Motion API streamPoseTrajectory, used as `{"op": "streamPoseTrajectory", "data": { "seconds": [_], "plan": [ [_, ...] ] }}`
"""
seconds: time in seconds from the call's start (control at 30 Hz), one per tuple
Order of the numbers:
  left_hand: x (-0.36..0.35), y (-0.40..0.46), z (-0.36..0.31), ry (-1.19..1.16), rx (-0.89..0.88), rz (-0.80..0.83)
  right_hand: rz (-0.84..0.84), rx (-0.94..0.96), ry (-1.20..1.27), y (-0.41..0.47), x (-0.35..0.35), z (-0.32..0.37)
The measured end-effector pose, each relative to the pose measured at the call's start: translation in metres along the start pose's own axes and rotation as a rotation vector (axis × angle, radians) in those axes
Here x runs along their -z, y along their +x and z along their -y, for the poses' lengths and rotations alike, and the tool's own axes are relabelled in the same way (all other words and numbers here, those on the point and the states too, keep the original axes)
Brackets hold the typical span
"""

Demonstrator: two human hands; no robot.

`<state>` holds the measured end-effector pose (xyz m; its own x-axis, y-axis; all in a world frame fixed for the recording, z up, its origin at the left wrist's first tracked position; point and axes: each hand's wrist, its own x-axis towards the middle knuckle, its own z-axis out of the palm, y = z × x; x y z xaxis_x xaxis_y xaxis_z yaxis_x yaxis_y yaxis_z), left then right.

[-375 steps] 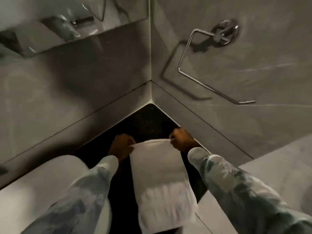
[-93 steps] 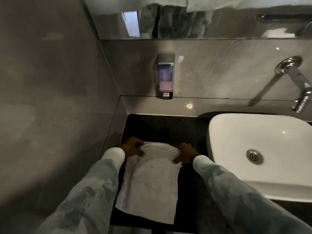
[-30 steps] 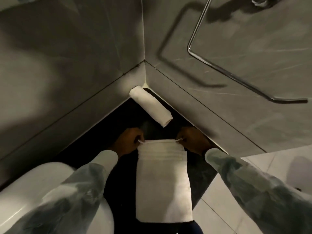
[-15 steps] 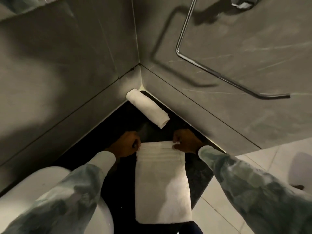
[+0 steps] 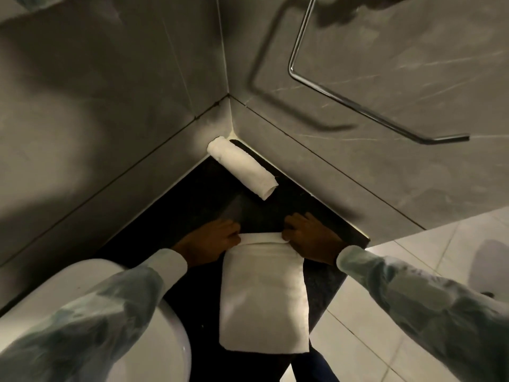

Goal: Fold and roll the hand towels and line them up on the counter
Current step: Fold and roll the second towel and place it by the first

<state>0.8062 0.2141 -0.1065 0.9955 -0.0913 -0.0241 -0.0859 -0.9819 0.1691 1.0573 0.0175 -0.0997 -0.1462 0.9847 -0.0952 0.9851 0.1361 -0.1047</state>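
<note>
A folded white hand towel (image 5: 264, 299) lies lengthwise on the black counter (image 5: 209, 199), its near end hanging over the front edge. Its far edge is turned over into a short first roll. My left hand (image 5: 212, 241) grips the left end of that turned edge and my right hand (image 5: 308, 235) grips the right end. A finished rolled white towel (image 5: 242, 168) lies in the far corner against the right-hand wall, apart from both hands.
A white basin (image 5: 115, 312) sits at the lower left under my left sleeve. Grey tiled walls meet in the corner behind the counter. A chrome towel ring (image 5: 358, 106) hangs on the right wall. Light floor tiles (image 5: 385, 326) show at the right.
Both hands have turned the flat towel's far edge over toward me, starting a roll. The view has tilted slightly; the rolled towel in the corner has not moved.
</note>
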Motion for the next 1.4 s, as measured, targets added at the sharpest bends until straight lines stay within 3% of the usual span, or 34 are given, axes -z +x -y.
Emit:
{"op": "streamPoseTrajectory", "data": {
  "seconds": [0.1,0.2,0.33,0.43,0.6,0.83,1.0,1.1,1.27,1.4],
  "plan": [
    [0.011,-0.009,-0.005,-0.184,0.153,0.041,0.085,-0.009,0.041,-0.009,0.008,0.004],
    [0.014,-0.003,-0.006,-0.449,0.419,0.033,0.168,-0.252,0.336,0.005,0.016,0.009],
    [0.020,0.011,-0.010,-0.554,0.665,0.102,0.250,-0.485,0.547,0.024,0.016,0.001],
    [0.016,0.012,-0.014,-0.599,0.644,0.139,0.255,-0.509,0.556,0.024,0.010,0.006],
    [0.008,0.010,-0.025,-0.439,0.555,0.124,0.180,-0.463,0.483,0.006,-0.001,0.024],
    [0.002,0.014,-0.014,-0.135,0.325,-0.003,-0.058,-0.227,0.049,0.015,-0.004,0.024],
    [0.013,0.010,-0.030,-0.089,0.245,0.036,-0.076,-0.053,0.006,0.000,0.000,0.020],
    [0.008,-0.002,-0.019,-0.143,0.199,0.038,-0.024,-0.132,0.204,-0.002,0.009,0.017],
    [0.027,0.009,-0.019,-0.418,0.441,0.046,0.095,-0.496,0.547,0.020,0.017,-0.002],
    [0.024,0.015,-0.020,-0.561,0.624,0.045,0.194,-0.481,0.489,0.020,0.010,0.000]
  ]
}}
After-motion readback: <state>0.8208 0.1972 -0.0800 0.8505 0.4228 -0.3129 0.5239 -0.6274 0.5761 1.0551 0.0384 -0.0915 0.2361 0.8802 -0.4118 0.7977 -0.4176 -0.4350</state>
